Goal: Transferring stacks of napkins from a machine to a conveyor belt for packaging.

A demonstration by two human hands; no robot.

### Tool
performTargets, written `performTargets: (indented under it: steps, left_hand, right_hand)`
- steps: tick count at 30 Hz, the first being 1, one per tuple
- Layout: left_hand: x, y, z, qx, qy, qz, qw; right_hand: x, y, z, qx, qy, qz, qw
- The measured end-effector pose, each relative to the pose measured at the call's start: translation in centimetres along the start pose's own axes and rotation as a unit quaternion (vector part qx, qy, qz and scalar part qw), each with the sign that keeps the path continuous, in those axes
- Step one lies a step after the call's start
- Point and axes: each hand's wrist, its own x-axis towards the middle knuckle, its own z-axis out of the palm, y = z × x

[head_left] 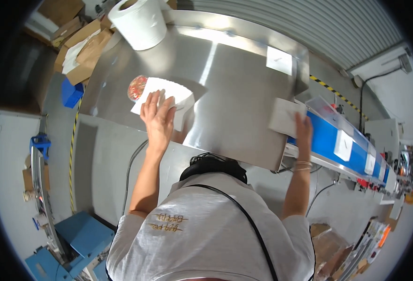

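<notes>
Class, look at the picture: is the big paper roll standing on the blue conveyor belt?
No, the paper roll stands at the steel table's far corner, away from the belt.

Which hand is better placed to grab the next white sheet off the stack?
Probably the left hand: it lies flat on the stack of white sheets. The right hand is across the steel table, on a sheet by the blue conveyor.

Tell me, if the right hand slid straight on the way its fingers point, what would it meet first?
The right hand already lies on a white packet at the start of the blue conveyor belt; beyond it probably only bare steel table, though depth is unclear.
</notes>
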Motion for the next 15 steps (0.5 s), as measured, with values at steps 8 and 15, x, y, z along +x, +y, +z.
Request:
performTargets:
  steps: [8,15]
  left_hand:
    - [-0.5,0.4,0.1,-0.016,0.004,-0.022,1.0]
    - [0.3,0.7,-1.0,-0.035,-0.055,0.017,0.998]
  right_hand:
    - [-3.1,-4.6,18.0,-0.675,0.091,-0.21,0.701]
    - [-2.2,5.8,36.9,-0.507,-0.351,-0.234,0.752]
